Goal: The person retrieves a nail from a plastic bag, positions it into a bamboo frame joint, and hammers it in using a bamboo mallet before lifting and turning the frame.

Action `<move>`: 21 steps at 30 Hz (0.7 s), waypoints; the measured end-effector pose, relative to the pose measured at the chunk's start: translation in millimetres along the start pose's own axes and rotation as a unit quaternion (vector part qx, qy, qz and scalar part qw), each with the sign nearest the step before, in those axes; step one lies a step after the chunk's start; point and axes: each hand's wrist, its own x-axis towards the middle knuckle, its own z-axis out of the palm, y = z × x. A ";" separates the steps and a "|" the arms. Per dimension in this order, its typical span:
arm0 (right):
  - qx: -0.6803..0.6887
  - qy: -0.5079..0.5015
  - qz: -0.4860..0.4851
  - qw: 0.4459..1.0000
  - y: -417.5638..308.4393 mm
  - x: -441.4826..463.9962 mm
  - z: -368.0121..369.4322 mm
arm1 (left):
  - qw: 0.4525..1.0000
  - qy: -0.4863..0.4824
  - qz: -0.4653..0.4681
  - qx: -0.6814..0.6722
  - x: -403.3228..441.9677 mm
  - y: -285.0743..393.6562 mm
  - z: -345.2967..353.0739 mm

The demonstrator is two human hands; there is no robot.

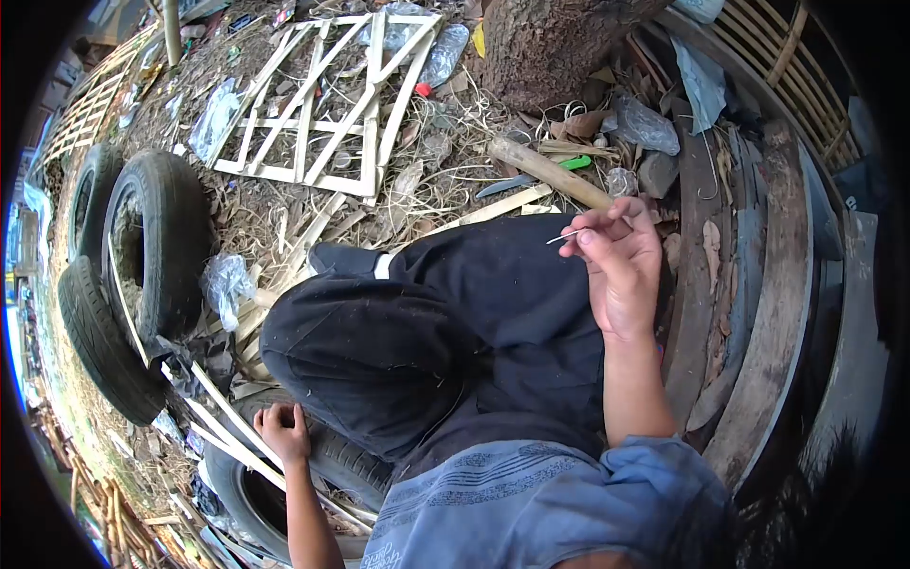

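Note:
My right hand (621, 270) is raised above my right thigh. Thumb and fingertips pinch a thin, pale nail (559, 237) whose end points left. My left hand (282, 431) rests low at the left on a tyre (346, 460), beside long pale bamboo strips (227, 441); its fingers are bent a little and seem to hold nothing. Just beyond my right hand lies a round wooden stick (545, 171). Near it is a knife (507, 185) with a green handle (575, 163). A lattice frame of bamboo slats (365, 185) lies on the ground ahead.
A tree trunk (545, 47) stands at the front. More old tyres (180, 247) are stacked at the left. Weathered planks (768, 313) run along my right side. Plastic bags (227, 284), leaves and bamboo shavings litter the soil. My bent knee (322, 351) rises between my hands.

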 end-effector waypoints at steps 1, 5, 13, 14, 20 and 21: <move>-0.010 0.004 0.020 1.000 8.2 9.9 -2.7 | 1.000 -0.002 0.003 0.009 -0.2 -2.5 1.5; -0.043 0.020 0.075 0.996 42.9 48.4 -15.5 | 0.998 -0.041 -0.016 0.036 6.2 4.5 -2.2; -0.020 0.034 0.138 0.990 48.1 70.9 -40.3 | 0.973 -0.200 -0.104 0.048 -59.0 135.1 -34.9; -0.005 0.042 0.137 0.990 48.4 69.6 -45.0 | 0.942 -0.284 -0.178 0.036 -80.3 163.3 -51.5; 0.117 0.006 0.137 0.984 39.7 50.8 -60.5 | 0.757 -0.316 -0.572 -0.007 -182.8 180.5 -88.5; 0.130 0.003 0.151 0.980 37.6 47.2 -64.3 | 0.755 -0.324 -0.570 -0.009 -186.5 182.3 -92.5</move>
